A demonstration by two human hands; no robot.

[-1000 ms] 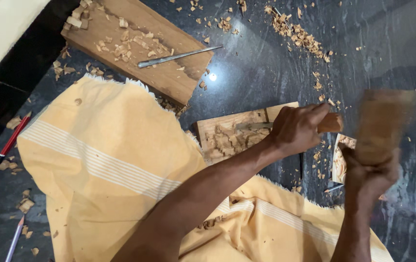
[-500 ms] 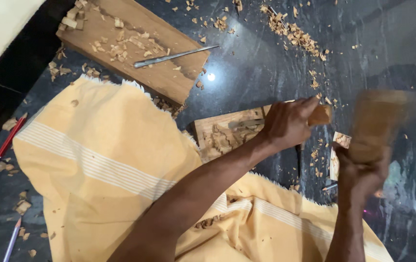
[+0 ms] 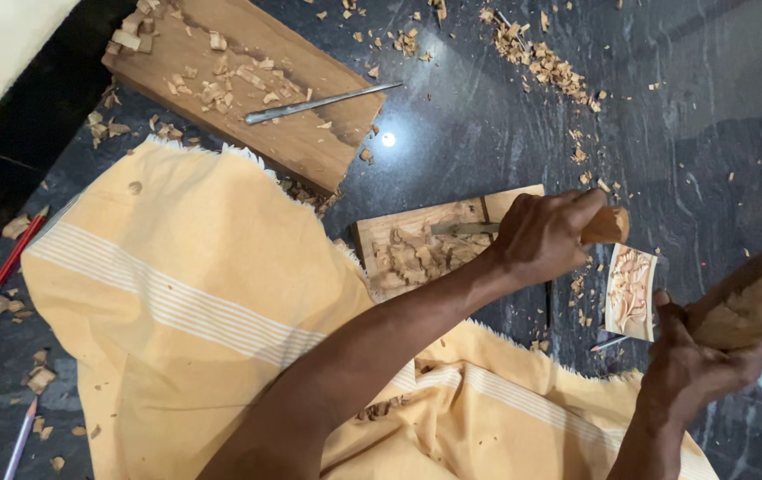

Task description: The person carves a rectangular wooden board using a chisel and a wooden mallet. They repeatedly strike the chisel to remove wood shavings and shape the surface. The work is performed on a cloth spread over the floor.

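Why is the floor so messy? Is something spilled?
Wood chips lie scattered over the dark floor, the plank and the yellow cloth. They pile thickest on the small board under the left hand's chisel.

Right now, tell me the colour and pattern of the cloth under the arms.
Head view: the cloth is pale yellow-orange with thin white stripes.

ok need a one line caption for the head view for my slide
Left hand steadies a chisel on a small wooden block while the right hand grips a wooden mallet above a yellow cloth.
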